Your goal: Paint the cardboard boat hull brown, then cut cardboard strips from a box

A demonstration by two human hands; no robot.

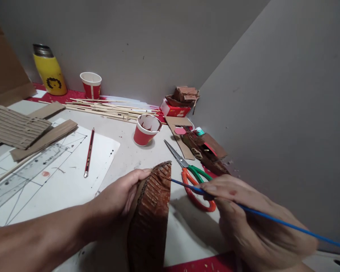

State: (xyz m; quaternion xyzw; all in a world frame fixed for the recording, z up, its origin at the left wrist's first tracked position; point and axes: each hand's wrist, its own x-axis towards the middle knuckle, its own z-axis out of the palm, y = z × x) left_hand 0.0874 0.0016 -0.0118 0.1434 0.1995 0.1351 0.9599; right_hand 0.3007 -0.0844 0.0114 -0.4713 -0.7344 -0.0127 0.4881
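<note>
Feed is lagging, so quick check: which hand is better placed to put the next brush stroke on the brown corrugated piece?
Right, probably. The right hand grips the blue brush, its tip at the edge of the brown corrugated piece. The left hand is occupied holding that piece upright, fingers on its top edge.

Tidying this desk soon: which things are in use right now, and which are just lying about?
In use:
left hand holding brown corrugated piece
right hand holding blue brush

Lying about:
scissors
pencil
ruler
near cup
yellow flask
</note>
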